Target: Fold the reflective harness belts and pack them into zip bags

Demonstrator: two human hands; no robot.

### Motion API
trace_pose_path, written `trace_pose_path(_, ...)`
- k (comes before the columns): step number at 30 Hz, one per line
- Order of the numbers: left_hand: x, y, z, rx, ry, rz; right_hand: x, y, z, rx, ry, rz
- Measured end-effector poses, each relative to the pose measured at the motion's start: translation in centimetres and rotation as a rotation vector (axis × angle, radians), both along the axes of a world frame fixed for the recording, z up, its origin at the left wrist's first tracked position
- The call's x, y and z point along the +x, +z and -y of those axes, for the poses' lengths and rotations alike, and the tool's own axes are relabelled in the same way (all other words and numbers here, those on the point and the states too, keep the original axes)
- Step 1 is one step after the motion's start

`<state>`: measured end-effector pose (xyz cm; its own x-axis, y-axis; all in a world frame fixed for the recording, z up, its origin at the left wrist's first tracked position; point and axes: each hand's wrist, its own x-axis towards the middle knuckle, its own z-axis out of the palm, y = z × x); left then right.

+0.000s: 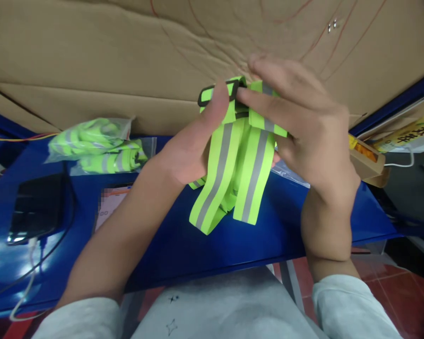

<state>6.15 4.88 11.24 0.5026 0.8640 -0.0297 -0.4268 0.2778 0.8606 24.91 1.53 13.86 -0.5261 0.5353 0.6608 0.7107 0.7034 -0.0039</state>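
Big cardboard sheet (92, 52) up behind, blue desk (183, 249) in front, and over it hangs the yellow-green reflective strap (221, 162)! The right hand (311, 122) clasps one fold in its fingers; the left hand (194, 146) grips beside, thumb across the black buckle (235, 90).

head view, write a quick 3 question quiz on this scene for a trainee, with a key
1. What colour is the stripe along the green strap in the person's hands?
a) red
b) gray
c) black

2. True or false: the thumb of the left hand lies across the black buckle.

3. What shows through the two clear bags at the left on the blue table?

Key: 1. b. 2. True. 3. Green bands with gray stripes.
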Motion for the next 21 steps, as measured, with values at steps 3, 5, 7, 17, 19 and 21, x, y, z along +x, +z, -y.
trace_pose_path(3,-0.3,0.0,-0.7,0.098,-0.229,0.074,-0.2,0.2,0.3,-0.218,0.072,0.022)
trace_pose_path(5,-0.8,-0.3,-1.1,0.164,-0.256,0.047,0.2,0.3,0.2,-0.359,0.180,-0.040)
trace_pose_path(7,-1.4,-0.6,-1.1,0.200,-0.206,-0.024,0.8,0.5,-0.3,-0.494,0.359,-0.109)
trace_pose_path(17,-1.6,-0.9,-1.1,0.312,-0.108,-0.174,0.2,-0.2,-0.9,-0.555,0.181,-0.549)
trace_pose_path(19,-1.6,-1.3,-1.5,0.312,-0.173,-0.108,-0.2,-0.3,-0.7,-0.444,0.132,-0.547)
trace_pose_path(21,-1.5,-1.8,-1.9,0.289,-0.247,0.001,-0.7,-0.2,-0.4,-0.315,0.099,-0.515)
